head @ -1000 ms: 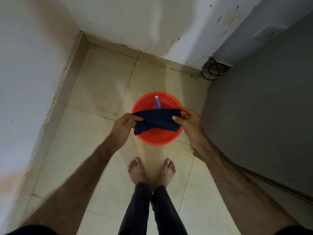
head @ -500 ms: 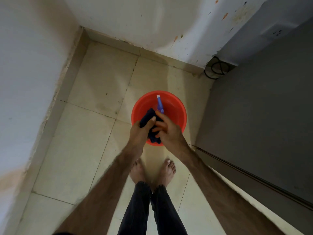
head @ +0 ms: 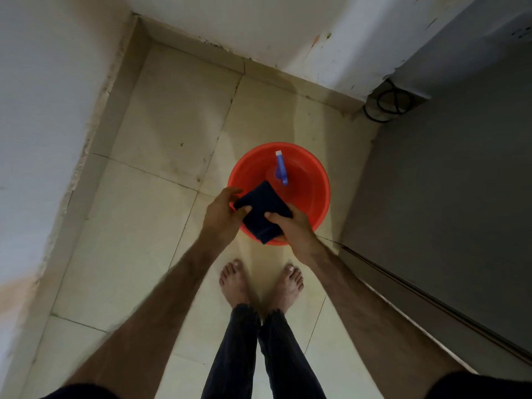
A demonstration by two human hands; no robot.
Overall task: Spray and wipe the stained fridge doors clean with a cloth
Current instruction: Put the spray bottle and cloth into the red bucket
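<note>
Both of your hands are on the dark blue cloth point(head: 266, 213), which is folded into a small thick pad. Your left hand point(head: 223, 217) pinches its left corner, thumb on the upper face and fingers curled behind. Your right hand point(head: 290, 228) grips the lower right part, thumb pressed across the fabric and the remaining fingers wrapped underneath, out of sight. You hold the cloth in the air over the near rim of the red basin point(head: 313, 182), so the fold hides part of that rim.

From the head camera, the only view, the basin sits on the pale tiled floor point(head: 161, 214) just in front of your bare feet point(head: 260, 280). Inside it stands a spray bottle point(head: 279, 168) with a blue trigger head and a white nozzle tip; its clear body is hard to make out against the red. The bottle is beyond the cloth and not touching it.

The grey fridge door point(head: 449, 214) fills the right side, close beside the basin, with a dark seam running along its lower part. Whether stains lie on this stretch of door, you cannot tell in the dim light. A black cable point(head: 388, 103) is looped in the corner behind the fridge, against the white wall point(head: 259, 24), which carries orange specks and scuffs. Another white wall point(head: 43, 110) runs down the left, its base chipped along the skirting. Your dark trouser legs point(head: 259, 355) show below.
</note>
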